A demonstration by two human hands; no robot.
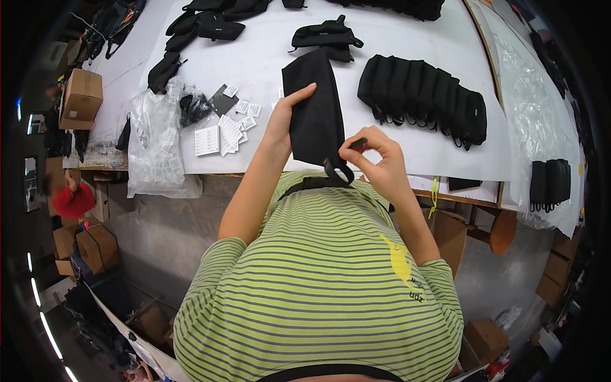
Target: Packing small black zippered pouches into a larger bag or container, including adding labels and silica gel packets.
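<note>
A long black fabric pouch (pixel 316 108) is held up in front of my body at the table's near edge. My left hand (pixel 284 121) is closed round its left side, with the thumb lying across the front. A black loop (pixel 340 173) hangs from the pouch's lower end. Just right of that end, my right hand (pixel 382 159) pinches a small dark piece (pixel 358 144) between thumb and fingers. What this piece is, and whether it is joined to the pouch, I cannot tell. Behind the held pouch lie more black pouches (pixel 326 35) on the white table.
A row of several black pouches (pixel 420 95) lies to the right. Left are small white cards (pixel 219 137) and a clear plastic bag (pixel 156 143). A cardboard box (pixel 81 95) stands at the far left, near another person's red sleeve (pixel 73 200). Clear plastic sheeting (pixel 528 108) covers the right side.
</note>
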